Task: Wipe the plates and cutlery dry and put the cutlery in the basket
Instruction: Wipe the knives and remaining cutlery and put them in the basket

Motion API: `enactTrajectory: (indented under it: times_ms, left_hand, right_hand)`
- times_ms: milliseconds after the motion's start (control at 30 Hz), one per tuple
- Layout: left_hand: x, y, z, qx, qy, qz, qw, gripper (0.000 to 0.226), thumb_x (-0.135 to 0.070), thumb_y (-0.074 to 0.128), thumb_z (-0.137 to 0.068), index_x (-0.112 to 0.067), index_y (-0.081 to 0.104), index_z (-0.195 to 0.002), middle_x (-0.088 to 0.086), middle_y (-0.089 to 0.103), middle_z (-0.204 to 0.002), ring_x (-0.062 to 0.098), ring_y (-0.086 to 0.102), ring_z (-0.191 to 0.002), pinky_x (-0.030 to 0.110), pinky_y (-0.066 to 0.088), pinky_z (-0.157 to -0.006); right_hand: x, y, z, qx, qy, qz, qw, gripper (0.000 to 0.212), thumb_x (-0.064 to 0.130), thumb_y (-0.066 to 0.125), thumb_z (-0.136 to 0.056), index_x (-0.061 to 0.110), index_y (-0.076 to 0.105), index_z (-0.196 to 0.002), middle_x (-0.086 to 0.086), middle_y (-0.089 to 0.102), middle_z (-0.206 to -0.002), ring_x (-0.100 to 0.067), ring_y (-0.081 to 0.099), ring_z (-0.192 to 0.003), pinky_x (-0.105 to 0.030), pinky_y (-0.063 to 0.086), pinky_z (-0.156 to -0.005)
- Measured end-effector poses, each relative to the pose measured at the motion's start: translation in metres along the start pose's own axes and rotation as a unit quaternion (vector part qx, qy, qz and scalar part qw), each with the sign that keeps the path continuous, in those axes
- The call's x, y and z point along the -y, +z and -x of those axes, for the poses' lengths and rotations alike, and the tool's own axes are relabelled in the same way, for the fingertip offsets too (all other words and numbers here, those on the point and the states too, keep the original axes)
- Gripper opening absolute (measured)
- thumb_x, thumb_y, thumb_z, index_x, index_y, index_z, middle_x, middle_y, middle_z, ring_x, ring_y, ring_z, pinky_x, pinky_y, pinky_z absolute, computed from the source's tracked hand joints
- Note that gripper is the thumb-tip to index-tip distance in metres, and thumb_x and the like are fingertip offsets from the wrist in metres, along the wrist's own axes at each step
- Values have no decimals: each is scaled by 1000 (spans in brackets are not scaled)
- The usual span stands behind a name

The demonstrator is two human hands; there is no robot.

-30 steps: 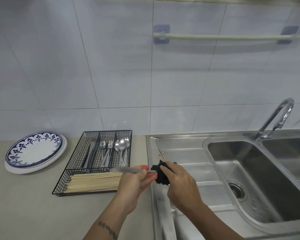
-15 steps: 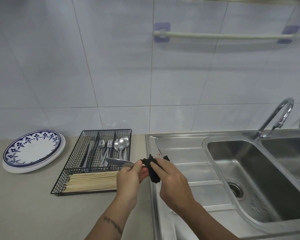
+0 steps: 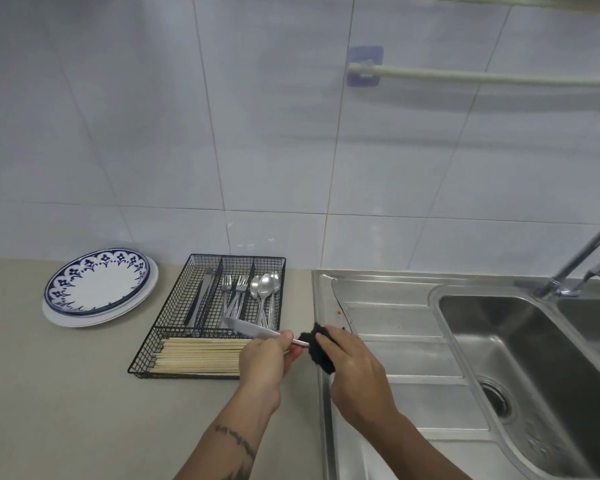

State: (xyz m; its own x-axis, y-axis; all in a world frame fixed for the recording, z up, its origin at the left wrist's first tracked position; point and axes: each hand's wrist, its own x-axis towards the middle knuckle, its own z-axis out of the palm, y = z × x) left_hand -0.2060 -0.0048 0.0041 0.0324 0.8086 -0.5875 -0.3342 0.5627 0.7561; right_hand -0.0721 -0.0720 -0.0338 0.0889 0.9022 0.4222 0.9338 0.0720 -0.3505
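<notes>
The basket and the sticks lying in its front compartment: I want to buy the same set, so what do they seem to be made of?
The basket looks like metal wire mesh with a matte black coating: thin crossed wires, see-through walls and no shine. The sticks look like pale bare wood or bamboo: a bundle of thin, straight, uniform, dull beige rods, probably chopsticks or skewers. Which of the two cannot be told from this view.

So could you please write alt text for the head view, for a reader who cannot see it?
The left hand holds a knife over a wire basket while the right hand wipes its handle with a black cloth. Stacked plates sit left of the basket, a sink right.
</notes>
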Motion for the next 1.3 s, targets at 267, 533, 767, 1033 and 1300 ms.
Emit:
enactTrajectory:
  times_ms: [267, 533, 767, 1033, 1300]
  left_hand:
    - [1, -3, -10, -13, 10, 11, 1000, 8, 3, 64, -90, 0, 68, -96, 13, 75, -82, 15, 73, -63, 24, 49, -64]
    - [-21, -11, -26, -37, 74, -9, 997, 2, 0, 67, -91, 0, 67, -93, 15, 73, -89, 23, 72, -77, 30, 58, -73]
    - [-65, -52, -70, -47, 70, -66, 994, 15, -17, 56, -101, -4, 64, -102, 15, 70, -91, 26, 71, -81, 38, 62, -71]
    - [-117, -84, -128, -143, 88, -300, 939, 21, -8, 48, -93, -3, 61, -78, 9, 59, -62, 21, 54, -45, 30, 42, -46]
    - [-122, -98, -190, -150, 128, -417, 887, 24, -12, 60, -89, -7, 72, -109, 11, 73, -108, 28, 68, -89, 34, 57, -83]
  right_hand:
    - [-5, 1, -9, -15, -17, 3, 1000, 58, -6, 75, -62, 14, 70, -116, -2, 66, -120, -24, 63, -107, -40, 58, -83]
    - [-4, 2, -24, 9, -37, 8, 999, 57, -4, 83, -60, 14, 72, -112, -2, 68, -116, -24, 65, -104, -40, 59, -82]
    - [-3, 9, -42, 20, -31, 26, 999, 63, -5, 85, -54, 11, 71, -113, -4, 68, -116, -28, 65, -100, -44, 59, -81]
    - [0, 26, -62, 42, -18, 49, 998, 70, -12, 84, -47, 10, 72, -113, -6, 68, -116, -27, 66, -100, -41, 57, -80]
    - [-39, 28, -51, 70, 59, 47, 995, 69, -5, 87, -43, 16, 74, -108, 1, 69, -114, -25, 68, -94, -37, 60, -67]
